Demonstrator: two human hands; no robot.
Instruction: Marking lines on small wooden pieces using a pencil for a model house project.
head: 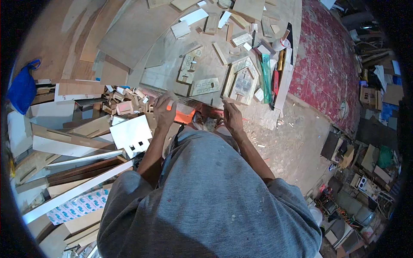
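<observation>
Both of my hands are at the near edge of a worktable. My left hand has its fingers curled at the edge; whether it holds anything is unclear. My right hand is bent near the table edge, just below a house-shaped wooden frame lying flat; its grip cannot be told. Between the hands, on the table, lie a wooden panel with small cut rectangles and another upright-cut wooden panel. A green transparent strip and a red-handled tool lie to the right.
Wood offcuts cover the table's far part, beside large plywood sheets at left. A white board with square holes and stacked planks lie on my left. An orange object is below the table edge. A white cup stands at right.
</observation>
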